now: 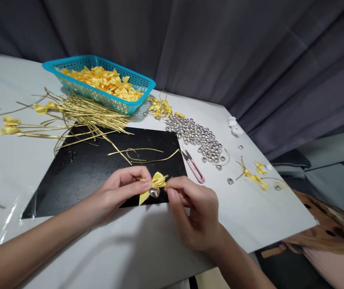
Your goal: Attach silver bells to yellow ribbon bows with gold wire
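Note:
My left hand point(126, 188) pinches a yellow ribbon bow point(158, 179) between thumb and fingertips, above the near edge of a black board point(105, 176). A small silver jingle bell point(154, 192) hangs at the middle of the bow, and a strip of gold tie runs across the ribbon. Close on the right, my right hand point(193, 208) has its thumb and forefinger pressed together at the bow's edge; what they grip is too small to make out. Loose gold ties point(142, 151) lie on the board just beyond both hands.
A blue basket point(99, 93) of yellow bows stands at the back, with a bundle of gold ties point(90, 114) before it. To the right lie many silver bells point(196, 136), pink-handled thread snips point(194, 166) and finished-looking bows point(252, 174). A dark curtain point(190, 48) hangs behind the white table point(250, 216).

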Tool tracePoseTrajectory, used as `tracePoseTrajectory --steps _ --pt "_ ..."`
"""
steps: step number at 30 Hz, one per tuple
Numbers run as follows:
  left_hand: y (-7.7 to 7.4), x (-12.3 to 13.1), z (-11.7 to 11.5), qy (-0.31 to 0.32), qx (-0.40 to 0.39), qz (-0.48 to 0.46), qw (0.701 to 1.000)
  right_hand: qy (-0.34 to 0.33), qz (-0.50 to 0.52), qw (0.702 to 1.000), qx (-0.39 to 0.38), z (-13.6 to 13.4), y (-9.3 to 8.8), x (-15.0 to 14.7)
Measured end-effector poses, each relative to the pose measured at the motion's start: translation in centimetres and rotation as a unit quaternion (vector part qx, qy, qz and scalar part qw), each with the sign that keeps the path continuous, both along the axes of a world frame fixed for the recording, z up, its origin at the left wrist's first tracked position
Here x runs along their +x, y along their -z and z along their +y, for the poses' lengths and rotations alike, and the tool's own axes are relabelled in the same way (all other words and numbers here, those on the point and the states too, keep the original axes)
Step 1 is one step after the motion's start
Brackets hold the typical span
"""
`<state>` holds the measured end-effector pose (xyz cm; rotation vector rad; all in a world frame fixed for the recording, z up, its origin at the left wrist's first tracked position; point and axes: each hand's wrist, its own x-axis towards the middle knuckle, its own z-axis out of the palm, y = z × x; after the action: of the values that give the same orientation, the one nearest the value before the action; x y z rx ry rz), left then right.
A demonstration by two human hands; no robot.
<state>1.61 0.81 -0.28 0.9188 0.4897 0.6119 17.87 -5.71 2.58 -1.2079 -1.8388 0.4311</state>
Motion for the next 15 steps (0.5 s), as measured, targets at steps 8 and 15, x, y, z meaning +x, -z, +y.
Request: tracePoseTrajectory --steps 8,15 --pt "0.14 -0.06 -0.12 -0.02 -0.01 0.003 1.0 0.0 0.031 0.999 -0.033 -0.05 0.11 -0.26" --pt "-0.21 0.07 0.03 -0.017 -0.025 -0.017 0.999 -0.03 0.206 0.951 -0.228 -0.27 0.15 -0.64"
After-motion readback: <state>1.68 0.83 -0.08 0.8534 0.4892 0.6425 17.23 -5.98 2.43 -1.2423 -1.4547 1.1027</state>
